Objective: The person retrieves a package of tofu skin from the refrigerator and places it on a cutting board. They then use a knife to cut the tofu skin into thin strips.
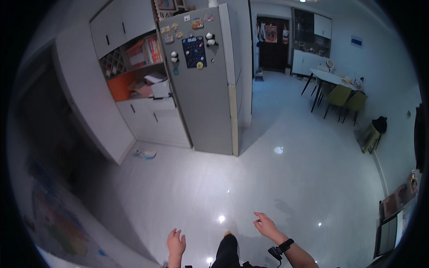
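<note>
My left hand [176, 243] hangs over the pale tiled floor [187, 187] with its fingers loosely bent and nothing in it. My right hand [266, 226], also holding nothing, hovers at the other side of my dark-clothed leg [228, 251], index finger partly stretched out. A black strap with a small device [281, 248] is around my right wrist. Neither hand touches anything. Farther ahead stands a tall grey refrigerator [211, 107] with magnets and a dark sheet [194, 50] on its door.
White cabinets [150, 119] with open shelves adjoin the refrigerator, and a pair of shoes [144, 154] lies before them. Along the right wall are a dining table [331, 77], green chairs [339, 95], a stool [370, 135] and a low TV-type cabinet [387, 238]. A dark door [273, 55] is at the back.
</note>
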### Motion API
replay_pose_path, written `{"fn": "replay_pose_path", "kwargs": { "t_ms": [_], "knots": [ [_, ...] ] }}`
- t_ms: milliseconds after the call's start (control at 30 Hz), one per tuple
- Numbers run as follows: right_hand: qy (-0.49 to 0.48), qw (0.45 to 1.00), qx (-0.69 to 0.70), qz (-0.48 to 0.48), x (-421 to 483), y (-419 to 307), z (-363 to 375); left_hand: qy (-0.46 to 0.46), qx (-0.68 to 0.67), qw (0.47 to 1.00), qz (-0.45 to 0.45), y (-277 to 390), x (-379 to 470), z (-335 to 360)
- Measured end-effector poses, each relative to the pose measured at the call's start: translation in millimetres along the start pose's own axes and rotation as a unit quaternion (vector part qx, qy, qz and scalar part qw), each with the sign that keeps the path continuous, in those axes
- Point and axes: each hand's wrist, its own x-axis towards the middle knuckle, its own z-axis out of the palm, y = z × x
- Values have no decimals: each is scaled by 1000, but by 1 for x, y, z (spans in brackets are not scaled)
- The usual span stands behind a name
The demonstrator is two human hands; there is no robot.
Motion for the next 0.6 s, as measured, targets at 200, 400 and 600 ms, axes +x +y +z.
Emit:
{"fn": "replay_pose_path", "kwargs": {
  "t_ms": [200, 400, 600],
  "knots": [
    [81, 997, -11, 18, 137, -10, -63, -13, -69, 990, 119, 72, 201, 43],
    [163, 986, -31, 14, 261, 2, -113, -66, -135, 969, 195, 159, 356, 90],
    [209, 977, -40, -23, 409, 45, -162, -81, -160, 955, 237, 243, 489, 133]
  ]
}}
